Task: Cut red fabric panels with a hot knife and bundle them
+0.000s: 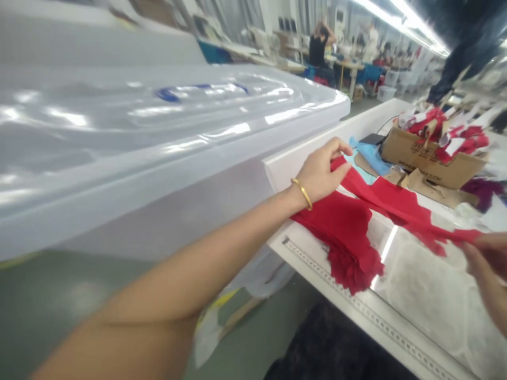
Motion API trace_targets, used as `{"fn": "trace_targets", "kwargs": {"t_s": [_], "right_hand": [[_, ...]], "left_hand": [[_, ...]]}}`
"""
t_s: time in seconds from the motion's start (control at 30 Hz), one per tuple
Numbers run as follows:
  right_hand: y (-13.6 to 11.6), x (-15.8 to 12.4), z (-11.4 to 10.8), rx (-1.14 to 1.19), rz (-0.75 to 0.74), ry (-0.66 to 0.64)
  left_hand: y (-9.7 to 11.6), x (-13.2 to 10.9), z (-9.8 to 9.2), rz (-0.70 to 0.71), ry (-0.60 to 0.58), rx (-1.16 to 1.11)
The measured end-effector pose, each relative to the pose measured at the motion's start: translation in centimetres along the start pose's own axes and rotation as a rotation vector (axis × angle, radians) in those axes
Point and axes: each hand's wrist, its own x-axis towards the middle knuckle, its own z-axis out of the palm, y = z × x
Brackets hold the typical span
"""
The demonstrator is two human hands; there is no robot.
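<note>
Red fabric (340, 237) lies on a white worktable (356, 132) in a sewing workshop (328, 63).

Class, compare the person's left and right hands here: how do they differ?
The left hand wears a gold bangle at the wrist; the right hand shows none. The left hand is fully in view at one end of the red fabric strip; the right hand, cut off by the picture's edge, pinches the other end. Both are bare and touch it.
</note>
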Motion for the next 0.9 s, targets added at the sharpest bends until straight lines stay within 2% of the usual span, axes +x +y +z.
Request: {"fn": "trace_targets", "kwargs": {"t_s": [0.07, 0.13, 0.23, 0.3, 0.37, 0.5, 0.7, 0.8, 0.9], "right_hand": [[-1.3, -0.2, 1.9, 0.090, -0.152, -0.127], [-1.9, -1.0, 3.9, 0.155, -0.266, -0.330], [-1.8, -2.7, 5.9, 0.144, -0.273, -0.563], [-1.1, -3.5, 6.1, 0.101, -0.253, -0.645], [0.1, -3.8, 5.6, 0.046, -0.222, -0.654], [3.9, -3.3, 3.6, -0.098, -0.170, -0.581], [10.4, -3.7, 0.2, -0.552, -0.103, -0.341], [13.0, -4.6, -1.1, -0.674, -0.036, -0.306], [14.8, -5.4, -2.2, -0.722, 0.031, -0.287]], "left_hand": [[-1.3, -1.1, -2.3, -0.005, 0.032, 0.283], [-2.4, -2.9, -3.7, 0.006, -0.035, 0.558], [-3.5, -5.8, -4.0, 0.082, -0.153, 0.836], [-3.9, -7.3, -3.2, 0.133, -0.171, 0.894], [-4.3, -8.2, -2.3, 0.176, -0.178, 0.854], [-5.7, -8.8, -0.8, 0.201, -0.230, 0.683], [-7.9, -8.2, -0.4, 0.213, -0.200, 0.550], [-7.4, -6.7, -0.4, 0.285, -0.232, 0.521], [-5.0, -4.9, 1.0, 0.391, -0.355, 0.463]]}}
